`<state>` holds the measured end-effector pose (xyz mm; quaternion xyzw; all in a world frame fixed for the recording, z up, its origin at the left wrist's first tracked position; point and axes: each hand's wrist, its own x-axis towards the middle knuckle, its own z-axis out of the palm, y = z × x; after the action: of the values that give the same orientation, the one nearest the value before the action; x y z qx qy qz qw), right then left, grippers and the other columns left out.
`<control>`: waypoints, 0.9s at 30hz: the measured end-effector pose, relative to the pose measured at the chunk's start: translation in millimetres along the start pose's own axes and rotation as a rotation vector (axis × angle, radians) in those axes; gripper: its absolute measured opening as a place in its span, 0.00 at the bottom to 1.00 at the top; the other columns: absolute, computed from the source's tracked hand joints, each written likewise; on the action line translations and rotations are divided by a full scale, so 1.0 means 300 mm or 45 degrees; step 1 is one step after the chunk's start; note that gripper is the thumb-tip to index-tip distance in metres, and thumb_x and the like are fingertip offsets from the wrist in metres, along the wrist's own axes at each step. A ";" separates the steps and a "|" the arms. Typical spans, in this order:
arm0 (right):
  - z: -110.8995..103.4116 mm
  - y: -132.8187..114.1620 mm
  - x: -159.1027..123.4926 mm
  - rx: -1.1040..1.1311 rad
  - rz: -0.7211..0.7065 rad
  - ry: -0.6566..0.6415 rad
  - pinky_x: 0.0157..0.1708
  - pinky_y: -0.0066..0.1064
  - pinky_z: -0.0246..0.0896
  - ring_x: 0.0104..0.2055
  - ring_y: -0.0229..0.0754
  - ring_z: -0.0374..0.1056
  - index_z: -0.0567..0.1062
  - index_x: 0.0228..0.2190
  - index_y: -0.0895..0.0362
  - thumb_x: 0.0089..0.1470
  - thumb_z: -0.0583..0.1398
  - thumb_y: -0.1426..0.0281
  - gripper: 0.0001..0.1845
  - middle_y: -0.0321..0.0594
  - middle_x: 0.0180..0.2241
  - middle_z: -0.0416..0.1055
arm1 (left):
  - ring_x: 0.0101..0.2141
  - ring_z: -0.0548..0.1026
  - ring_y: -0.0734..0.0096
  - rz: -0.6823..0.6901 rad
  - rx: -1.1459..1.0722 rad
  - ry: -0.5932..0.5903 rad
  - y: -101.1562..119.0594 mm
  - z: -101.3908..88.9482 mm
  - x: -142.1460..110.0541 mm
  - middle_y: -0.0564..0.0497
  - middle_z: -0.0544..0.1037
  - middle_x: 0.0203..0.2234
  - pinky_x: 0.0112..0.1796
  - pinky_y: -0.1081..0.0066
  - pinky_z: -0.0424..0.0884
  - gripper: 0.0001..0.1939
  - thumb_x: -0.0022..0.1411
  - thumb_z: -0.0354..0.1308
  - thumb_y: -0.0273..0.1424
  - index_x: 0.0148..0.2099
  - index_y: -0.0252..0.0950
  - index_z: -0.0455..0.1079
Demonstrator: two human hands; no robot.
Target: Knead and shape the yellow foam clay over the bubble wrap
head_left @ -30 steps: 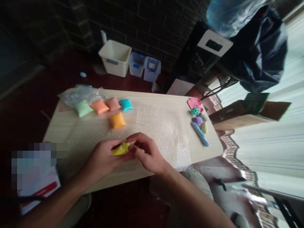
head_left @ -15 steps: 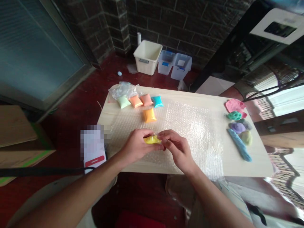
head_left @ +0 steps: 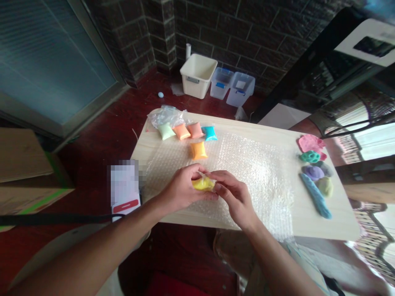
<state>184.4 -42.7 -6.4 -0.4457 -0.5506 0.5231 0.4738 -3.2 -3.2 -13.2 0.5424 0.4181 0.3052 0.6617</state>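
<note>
Between my two hands is a small clear packet of yellow modelling clay (head_left: 203, 183), held over the bubble wrap (head_left: 253, 172). My left hand (head_left: 185, 187) is wrapped round its left side, thumb and fingers closed. The fingertips of my right hand (head_left: 233, 191) pinch the packet's right end, where clear film shows. Just beyond them lies an orange-yellow clay packet (head_left: 198, 151). Behind that sit a pale green packet (head_left: 166, 131), an orange packet (head_left: 182, 131), a salmon packet (head_left: 195, 130) and a turquoise packet (head_left: 210, 133) in a row.
Crumpled clear bags (head_left: 166, 116) lie at the table's back left corner. On the right are pink clay (head_left: 310, 143), green clay (head_left: 310, 156), purple clay (head_left: 313, 172) and a blue roll (head_left: 315, 195). A phone-like screen (head_left: 125, 189) is at the left edge. Bins (head_left: 199, 76) stand on the floor.
The view has shifted slightly, so the table appears a little further right. More of the yellow packet and its clear film shows between my fingers; both hands still hold it.
</note>
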 end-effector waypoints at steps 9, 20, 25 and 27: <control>0.000 0.016 -0.012 0.227 0.122 -0.068 0.37 0.36 0.68 0.46 0.47 0.72 0.85 0.46 0.44 0.65 0.65 0.63 0.10 0.41 0.49 0.77 | 0.36 0.82 0.61 0.185 0.451 0.098 0.010 -0.014 -0.005 0.49 0.83 0.35 0.34 0.68 0.73 0.29 0.50 0.78 0.42 0.49 0.37 0.72; 0.010 -0.008 0.002 0.255 0.250 -0.163 0.51 0.42 0.70 0.52 0.49 0.74 0.85 0.46 0.44 0.59 0.71 0.61 0.13 0.40 0.50 0.80 | 0.34 0.84 0.62 0.435 0.805 0.141 0.014 -0.025 -0.012 0.50 0.84 0.34 0.35 0.69 0.76 0.25 0.58 0.74 0.38 0.53 0.37 0.71; 0.031 0.012 0.001 0.194 0.322 -0.010 0.51 0.45 0.70 0.46 0.48 0.77 0.88 0.38 0.46 0.61 0.70 0.61 0.06 0.40 0.42 0.83 | 0.44 0.85 0.55 0.646 1.036 0.064 -0.029 -0.009 -0.020 0.41 0.84 0.46 0.43 0.63 0.79 0.23 0.66 0.68 0.32 0.59 0.35 0.67; 0.037 0.024 -0.001 0.212 0.292 0.086 0.54 0.46 0.70 0.48 0.48 0.76 0.88 0.34 0.45 0.59 0.71 0.62 0.04 0.39 0.42 0.84 | 0.44 0.84 0.53 0.608 1.008 0.082 -0.019 -0.002 -0.028 0.40 0.84 0.46 0.43 0.62 0.78 0.25 0.65 0.68 0.36 0.60 0.34 0.67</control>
<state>173.4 -44.2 -13.5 -0.4823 -0.4345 0.6025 0.4643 -7.8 -11.4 -17.0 0.8246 0.3863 0.2826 0.3016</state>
